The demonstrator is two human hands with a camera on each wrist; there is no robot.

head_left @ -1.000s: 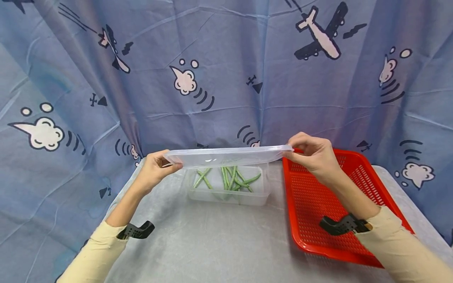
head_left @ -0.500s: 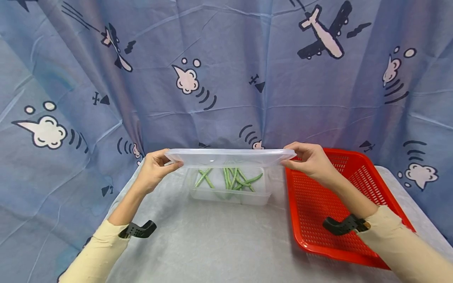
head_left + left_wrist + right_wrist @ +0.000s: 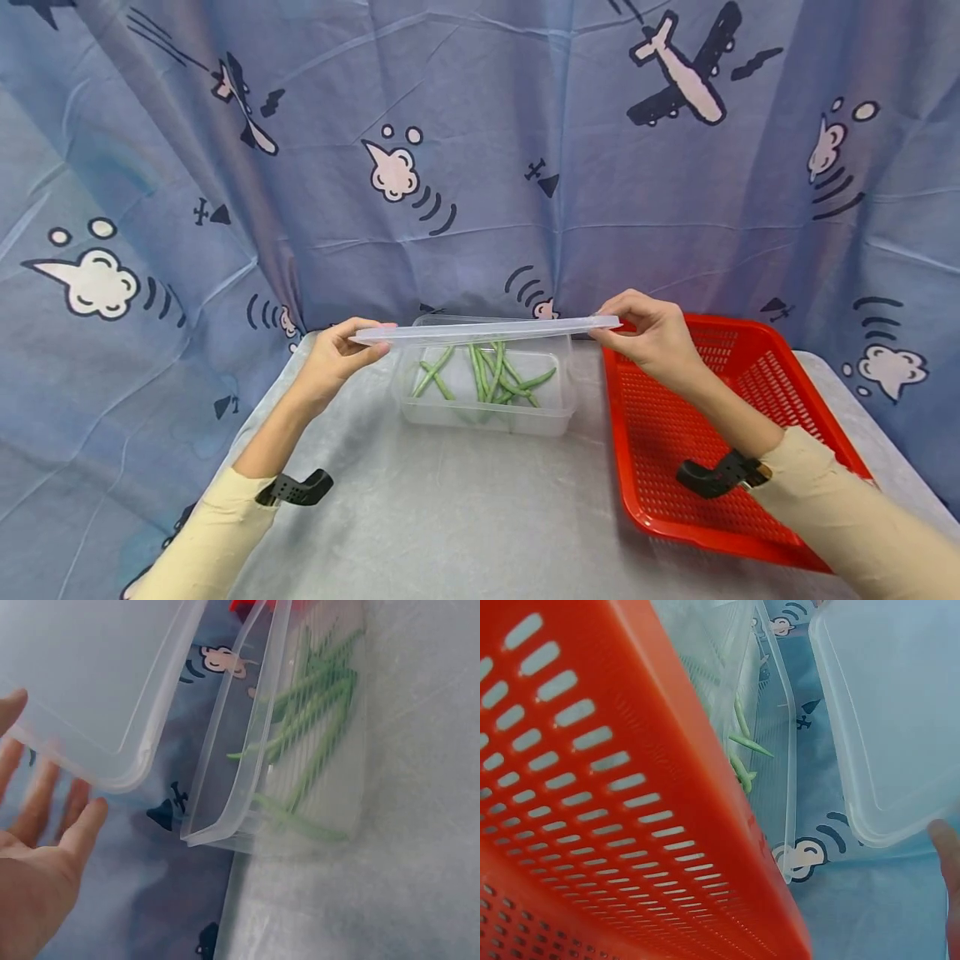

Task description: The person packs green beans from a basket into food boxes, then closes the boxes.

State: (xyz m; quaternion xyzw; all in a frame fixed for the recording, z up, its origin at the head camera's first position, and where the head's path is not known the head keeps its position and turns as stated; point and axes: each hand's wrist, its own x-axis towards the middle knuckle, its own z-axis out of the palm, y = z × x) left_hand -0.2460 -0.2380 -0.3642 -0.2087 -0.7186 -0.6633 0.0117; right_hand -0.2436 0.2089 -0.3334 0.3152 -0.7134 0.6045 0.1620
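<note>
A translucent plastic lid (image 3: 487, 332) hangs above the clear plastic container (image 3: 487, 421), seen almost edge-on in the head view, its right end slightly higher. My left hand (image 3: 335, 358) pinches the lid's left end between thumb and fingers. At the other end, my right hand (image 3: 656, 333) pinches the lid's right corner. Several green beans (image 3: 487, 375) lie inside the container, some crossing each other. The left wrist view shows the lid (image 3: 90, 667) apart from the container's rim (image 3: 247, 787). Only a fingertip and the edge of my right hand (image 3: 951, 862) show in the right wrist view.
A red perforated plastic basket (image 3: 697, 450) stands on the grey table (image 3: 450, 517), right of the container and beneath my right forearm. Behind the table hangs a blue curtain (image 3: 465, 275) printed with airplanes and clouds.
The lid has tilted from showing its broad face to nearly edge-on, and the container's far rim now shows behind it. My right hand dipped, then rose slightly; both hands keep their grip.
</note>
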